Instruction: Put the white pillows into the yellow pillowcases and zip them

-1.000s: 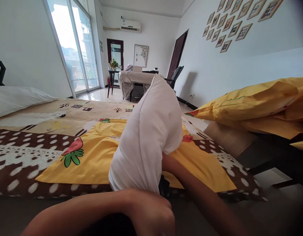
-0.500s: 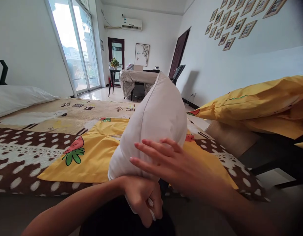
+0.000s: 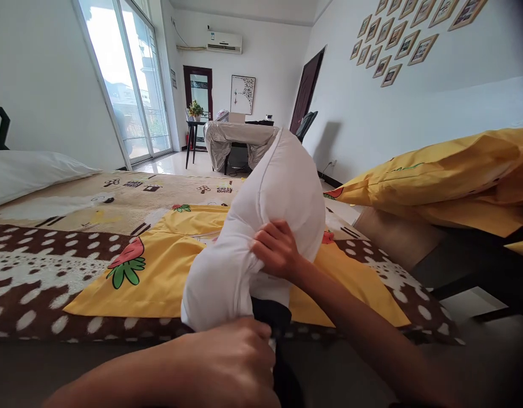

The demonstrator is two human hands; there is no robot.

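Note:
A white pillow (image 3: 286,187) stands on edge in front of me, its near end pinched and creased. My right hand (image 3: 276,246) is closed on a fold along its middle. Lower down, my left hand (image 3: 239,357) is a fist at the pillow's near end, with a bit of white cloth showing beside it; its fingertips are hidden. Under and around the pillow a yellow pillowcase (image 3: 159,272) with strawberry prints lies flat on the bed.
The bed has a brown and beige patterned blanket (image 3: 86,249). Another white pillow (image 3: 35,173) lies at the far left. Yellow bedding (image 3: 439,170) is piled at the right. Beyond the bed stands a covered table (image 3: 239,133).
My right hand has gone from spread fingers over the pillow to a closed grip on its middle, folding it. My left hand has moved slightly down and nearer.

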